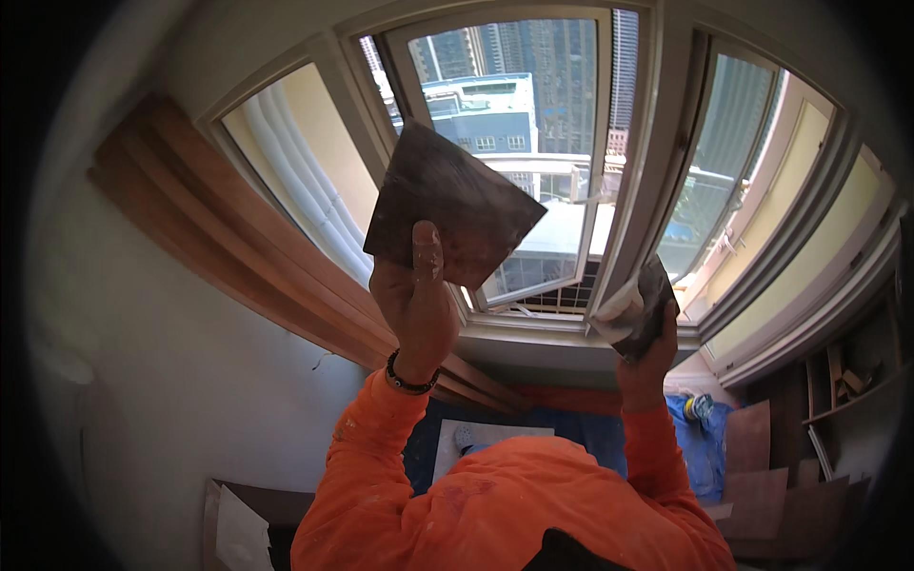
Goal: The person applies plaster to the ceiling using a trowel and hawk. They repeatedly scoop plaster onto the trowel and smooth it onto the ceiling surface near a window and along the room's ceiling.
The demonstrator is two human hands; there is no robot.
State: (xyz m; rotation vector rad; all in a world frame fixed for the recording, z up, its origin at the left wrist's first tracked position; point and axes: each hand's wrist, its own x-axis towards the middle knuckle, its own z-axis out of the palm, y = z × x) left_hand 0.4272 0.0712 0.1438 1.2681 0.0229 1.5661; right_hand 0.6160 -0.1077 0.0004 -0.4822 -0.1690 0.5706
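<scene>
My left hand [414, 300], with pale flecks on its thumb and a dark bracelet at the wrist, grips a dark, smudged square plate [447, 200], held up in front of the window. My right hand [652, 362] is closed on a smaller dark blade [655, 290] with pale, creamy paste [617, 314] on it, held near the right upright of the middle window frame [628, 190]. The handle of that blade is hidden by my fingers.
An open window sash [533, 276] hangs ahead, with buildings outside. An orange-brown curtain [219, 247] is at left. Below lie blue sheeting [700, 457], a pale board [495, 428] and brown panels [762, 495]. Shelving [847, 371] stands at right.
</scene>
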